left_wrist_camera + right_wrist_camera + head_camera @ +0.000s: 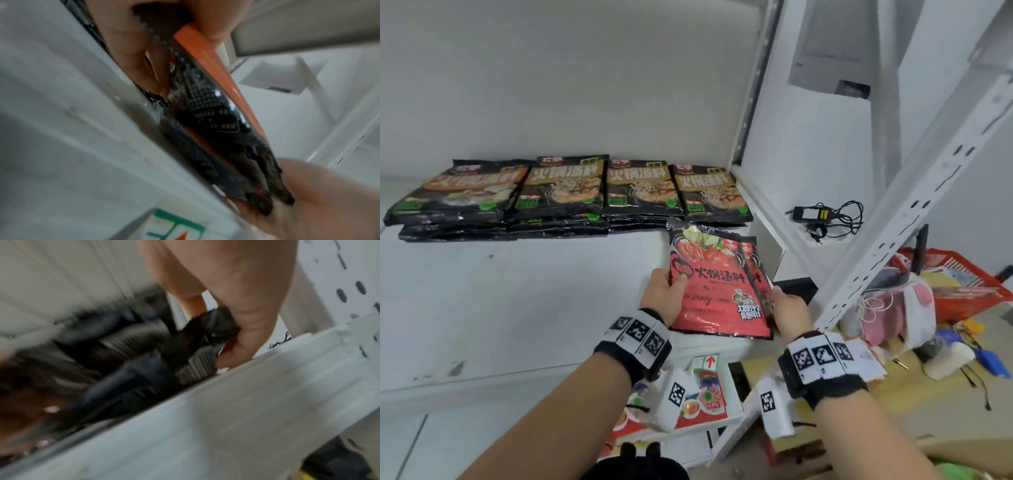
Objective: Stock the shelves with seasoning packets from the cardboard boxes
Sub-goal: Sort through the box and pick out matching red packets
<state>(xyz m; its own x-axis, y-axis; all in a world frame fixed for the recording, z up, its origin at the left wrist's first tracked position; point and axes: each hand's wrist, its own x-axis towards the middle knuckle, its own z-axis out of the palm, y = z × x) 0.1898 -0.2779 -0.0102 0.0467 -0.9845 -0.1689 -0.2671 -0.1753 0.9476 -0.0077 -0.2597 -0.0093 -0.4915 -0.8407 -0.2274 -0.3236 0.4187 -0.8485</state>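
Gripping a small stack of red seasoning packets (717, 291) from both sides, left hand (664, 296) and right hand (787, 313) are lowering it onto the shelf (517, 291) at 5 o'clock of the dark packets (571, 192); the slick, fanned stack could slide apart and off the front edge.

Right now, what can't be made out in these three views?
- Red packets: how many the left hand and right hand hold; the top one covers the rest in the head view, and both wrist views are blurred.
- Black packets: stack depth, hidden by the top layer.
- Cardboard box: contents, blocked by the right arm.
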